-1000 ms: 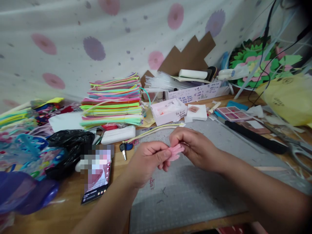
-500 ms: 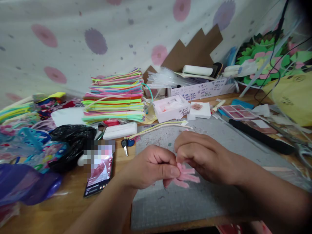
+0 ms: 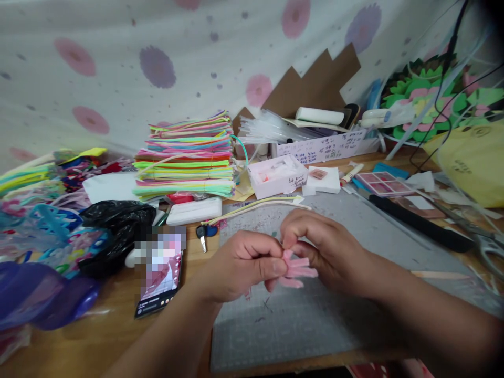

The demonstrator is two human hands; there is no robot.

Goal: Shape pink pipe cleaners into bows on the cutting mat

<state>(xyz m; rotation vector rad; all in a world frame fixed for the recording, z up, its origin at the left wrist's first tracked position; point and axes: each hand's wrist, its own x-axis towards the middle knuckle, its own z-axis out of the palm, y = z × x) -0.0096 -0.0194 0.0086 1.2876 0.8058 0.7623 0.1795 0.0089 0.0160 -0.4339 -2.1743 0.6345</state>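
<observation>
My left hand (image 3: 252, 266) is closed in a pinch on a small bunch of pink pipe cleaners (image 3: 300, 269), bent together, whose fuzzy ends fan out to the right. Curled close above it, my right hand (image 3: 321, 247) has thumb and forefinger pinched at the bunch's upper end; the exact spot between these fingertips is partly hidden. Both hands are over the grey cutting mat (image 3: 275, 336). Behind them, a few loose pale and yellow pipe cleaners (image 3: 255, 206) lie across the mat's far edge.
Stacked bundles of coloured pipe cleaners (image 3: 185, 168) stand at the back. Left are a lit phone (image 3: 163, 278), a key (image 3: 202, 239) and a black plastic bag (image 3: 118, 231). A small white box (image 3: 277, 176) sits behind the mat; scissors (image 3: 488, 252) and a black-handled tool (image 3: 421, 220) lie right.
Both hands have shifted slightly up with the pink bunch. My right hand's fingers have opened out a little from a tighter curl, and its thumb and forefinger sit at the bunch's top.
</observation>
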